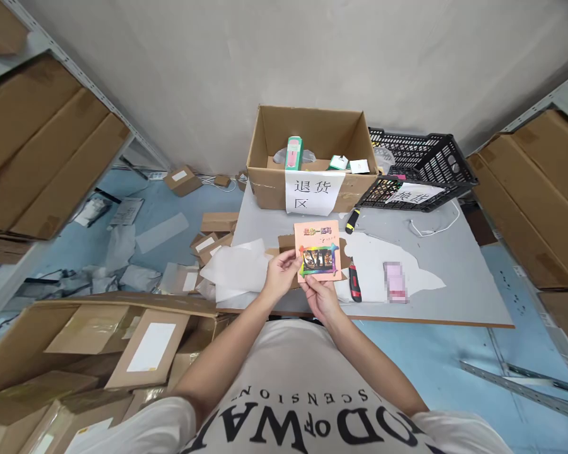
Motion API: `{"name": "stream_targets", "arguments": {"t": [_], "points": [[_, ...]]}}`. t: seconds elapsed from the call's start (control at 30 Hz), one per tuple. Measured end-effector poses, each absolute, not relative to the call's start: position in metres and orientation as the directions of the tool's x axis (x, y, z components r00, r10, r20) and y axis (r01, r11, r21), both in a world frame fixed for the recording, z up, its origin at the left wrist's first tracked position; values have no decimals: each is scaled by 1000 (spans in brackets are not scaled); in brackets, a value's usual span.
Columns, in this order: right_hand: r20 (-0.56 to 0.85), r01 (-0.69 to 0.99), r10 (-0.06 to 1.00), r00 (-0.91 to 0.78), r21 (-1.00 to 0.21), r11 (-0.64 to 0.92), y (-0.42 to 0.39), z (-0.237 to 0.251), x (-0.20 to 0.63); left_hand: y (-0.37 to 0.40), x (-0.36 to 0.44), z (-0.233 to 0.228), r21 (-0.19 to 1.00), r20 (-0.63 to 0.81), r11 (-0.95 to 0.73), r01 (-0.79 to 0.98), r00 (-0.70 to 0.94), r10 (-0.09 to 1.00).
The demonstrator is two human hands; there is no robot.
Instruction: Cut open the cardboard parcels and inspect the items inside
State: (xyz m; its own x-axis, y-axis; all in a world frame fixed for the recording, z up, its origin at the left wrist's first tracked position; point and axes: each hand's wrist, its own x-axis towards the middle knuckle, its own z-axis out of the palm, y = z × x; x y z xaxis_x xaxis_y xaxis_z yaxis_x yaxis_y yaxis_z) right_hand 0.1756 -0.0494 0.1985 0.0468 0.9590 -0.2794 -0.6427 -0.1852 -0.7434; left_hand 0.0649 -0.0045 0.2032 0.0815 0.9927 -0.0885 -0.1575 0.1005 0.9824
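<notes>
Fingers [288, 255] of the left hand [280, 275] and right hand [324, 299] are closed on a pink booklet [317, 251], gripping its edges at eight and six o'clock, over a grey table [478, 290]. Clockwise around the booklet, a red-and-black cutter [355, 284] lies at four, a yellow-and-black cutter [353, 221] at two. Farther off, an open cardboard box [267, 189] stands at twelve, a black crate [447, 167] at two.

Looks like smooth card on the booklet [318, 251], with a glossy shine (almost foil-like) in its rainbow colours. Reads as matt cardboard on the open box [265, 192], plain paper on the sign [315, 194] across its front, and hard plastic mesh on the crate [458, 165]. Goes smooth and mostly matt over the table [466, 284], thin and dull over the torn sheet [373, 261], with matt cloth on the shirt [293, 366].
</notes>
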Motion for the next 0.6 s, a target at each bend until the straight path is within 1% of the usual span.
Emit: {"name": "stream_targets", "arguments": {"t": [0.1, 0.23, 0.33, 0.4, 0.5, 0.53, 0.6], "points": [[-285, -624, 957, 47, -757, -195, -53, 197, 188, -7, 74, 210, 962, -146, 160, -220, 79, 986], [-309, -568, 950, 49, -791, -228, -54, 193, 213, -8, 65, 202, 926, -242, 254, -281, 76, 967], [-327, -514, 945, 10, -813, -275, -51, 191, 225, -6, 64, 193, 897, -273, 289, -334, 94, 957], [-322, -515, 947, -4, -811, -278, -49, 190, 228, -4, 66, 188, 880, -294, 316, -355, 116, 949], [-319, -520, 948, 16, -812, -264, -44, 187, 233, -1, 69, 182, 872, -321, 353, -338, 149, 935], [-319, -513, 947, 30, -819, -259, -42, 185, 235, -1, 69, 180, 884, -316, 342, -320, 130, 940], [-310, -483, 948, 66, -842, -241, -38, 182, 239, -2, 71, 177, 930, -271, 272, -246, 39, 962]]}}
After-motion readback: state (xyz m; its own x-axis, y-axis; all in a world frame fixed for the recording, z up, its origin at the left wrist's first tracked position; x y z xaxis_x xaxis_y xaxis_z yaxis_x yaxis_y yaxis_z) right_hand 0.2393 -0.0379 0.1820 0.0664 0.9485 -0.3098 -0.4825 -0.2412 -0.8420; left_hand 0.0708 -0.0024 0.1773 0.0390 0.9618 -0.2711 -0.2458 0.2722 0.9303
